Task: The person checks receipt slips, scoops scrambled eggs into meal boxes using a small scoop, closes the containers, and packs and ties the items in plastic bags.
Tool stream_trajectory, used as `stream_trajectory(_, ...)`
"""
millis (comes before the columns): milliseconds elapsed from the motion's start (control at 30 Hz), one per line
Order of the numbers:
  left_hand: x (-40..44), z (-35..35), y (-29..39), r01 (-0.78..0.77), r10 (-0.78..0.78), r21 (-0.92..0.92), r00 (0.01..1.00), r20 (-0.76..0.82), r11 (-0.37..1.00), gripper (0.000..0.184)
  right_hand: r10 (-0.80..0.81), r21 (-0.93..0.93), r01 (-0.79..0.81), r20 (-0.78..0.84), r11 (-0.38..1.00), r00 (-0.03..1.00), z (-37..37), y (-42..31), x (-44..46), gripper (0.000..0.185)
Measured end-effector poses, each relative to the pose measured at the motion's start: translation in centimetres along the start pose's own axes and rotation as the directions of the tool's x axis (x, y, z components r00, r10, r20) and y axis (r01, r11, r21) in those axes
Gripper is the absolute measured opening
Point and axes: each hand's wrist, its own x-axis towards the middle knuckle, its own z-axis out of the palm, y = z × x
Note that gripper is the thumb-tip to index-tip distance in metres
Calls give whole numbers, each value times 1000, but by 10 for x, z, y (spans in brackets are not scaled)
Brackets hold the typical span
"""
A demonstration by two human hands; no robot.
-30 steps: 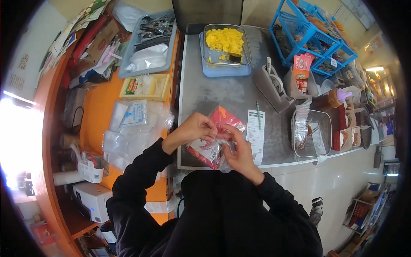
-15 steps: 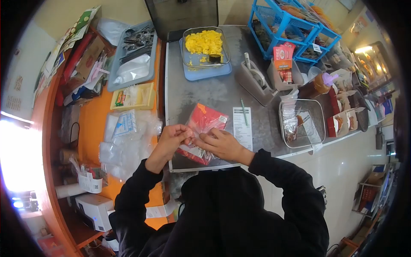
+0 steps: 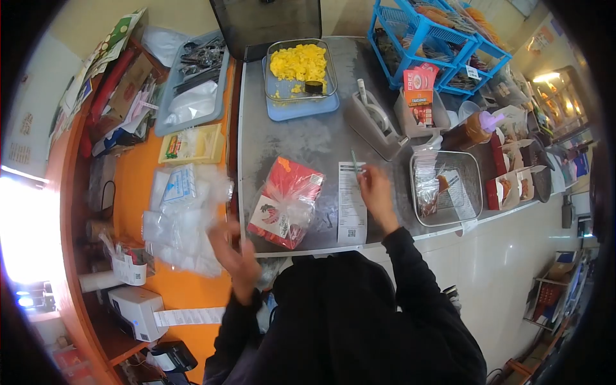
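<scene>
A red and white takeaway box (image 3: 307, 179) lies on the grey metal table, wrapped in a clear plastic bag (image 3: 296, 210) gathered over its top. To its right is a long printed receipt (image 3: 351, 205). At the receipt's top edge, a slim green pen (image 3: 353, 160) lies tilted. My right hand (image 3: 377, 196) is at the pen, its bent fingers closed around the lower part, which they hide. My left hand (image 3: 236, 256), blurred, hovers by the table's left edge, near the loose clear plastic bags (image 3: 183, 234). Its thumb and fingers are apart, with nothing visible between them.
A wire basket of yellow food (image 3: 301, 63) stands on a blue tray (image 3: 301, 110) at the back. On the right are a grey tape dispenser (image 3: 378, 131), another wire basket (image 3: 471, 202), a sauce bottle (image 3: 467, 131) and open food boxes (image 3: 504, 186). A printer (image 3: 135, 311) sits lower left.
Both hands have let go of the bagged box. My right hand has moved right to the pen and receipt. My left hand has drawn back left and down. The view has shifted slightly.
</scene>
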Motion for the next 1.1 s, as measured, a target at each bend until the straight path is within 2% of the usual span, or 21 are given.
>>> stream_trajectory(33, -39, -8, -15, -206, 200, 64, 976, 86, 977, 9, 33, -40, -30, 58, 999, 998, 5, 8, 2, 29)
stream_trajectory(67, -39, -7, 12, -297, 317, -113, 863, 393, 948, 7, 38, -70, -34, 56, 997, 998, 11, 15, 3, 30)
stream_trajectory(100, -35, 14, 43, -263, 384, -289, 750, 539, 920, 11, 42, -100, -36, 57, 994, 997, 18, 22, 3, 30)
stream_trajectory(133, -40, 38, 59, -247, 393, -308, 649, 651, 919, 11, 46, -131, -38, 61, 991, 997, 23, 27, 2, 31)
stream_trajectory(200, -74, 92, 38, -225, 287, -183, 645, 708, 957, 12, 67, -104, -58, 82, 993, 994, 25, 36, 5, 34)
stream_trajectory(233, -81, 121, 21, -24, 93, -102, 646, 758, 995, 14, 77, -90, -69, 95, 994, 993, 25, 39, 5, 35)
stream_trajectory(267, -81, 151, 3, 173, -96, -13, 606, 790, 985, 17, 63, -102, -55, 76, 993, 995, 23, 42, 4, 35)
stream_trajectory(333, -78, 206, -23, 28, -110, 146, 803, 586, 989, 32, 33, -137, -29, 26, 990, 999, 13, 50, 3, 36)
stream_trajectory(433, -69, 244, -35, -75, -182, 461, 854, 488, 884, 46, -5, -302, 24, 61, 953, 998, -8, 45, -3, 34)
stream_trajectory(467, -69, 248, -36, -79, -197, 463, 832, 518, 883, 50, -133, -293, 118, -33, 949, 991, -23, 34, 5, 33)
stream_trajectory(533, -73, 242, -37, -90, -227, 470, 787, 574, 878, 57, -376, -300, 306, -216, 904, 901, -60, 1, 32, 31)
stream_trajectory(567, -77, 236, -37, -76, -216, 446, 794, 568, 892, 58, -341, -284, 267, -252, 921, 906, -74, -1, 52, 32)
stream_trajectory(633, -80, 228, -37, 16, -262, 385, 760, 595, 923, 56, -275, -235, 224, -215, 946, 937, -96, 8, 97, 38)
stream_trajectory(667, -79, 226, -37, 63, -281, 355, 744, 606, 933, 55, -175, -168, 169, -19, 971, 984, -101, 22, 121, 41)
stream_trajectory(700, -77, 226, -32, 113, -316, 357, 747, 585, 927, 53, -80, -115, 103, 184, 988, 980, -98, 43, 146, 43)
stream_trajectory(733, -78, 228, -28, 87, -300, 393, 798, 523, 915, 53, 4, -77, 27, 384, 997, 923, -96, 54, 162, 46)
stream_trajectory(800, -80, 235, -21, 49, -253, 468, 888, 384, 882, 53, 38, -102, 8, 445, 995, 895, -98, 47, 181, 52)
stream_trajectory(933, -93, 238, -29, 23, -275, 535, 876, 397, 845, 53, 72, -244, 52, 471, 968, 879, -93, 57, 195, 54)
stream_trajectory(1033, -86, 231, -27, 74, -302, 466, 847, 437, 882, 51, 68, -237, 32, 400, 971, 914, -128, 23, 172, 38)
stream_trajectory(1100, -86, 230, -26, 134, -313, 384, 835, 452, 913, 47, 52, -275, 59, 377, 960, 925, -138, 48, 161, 27)
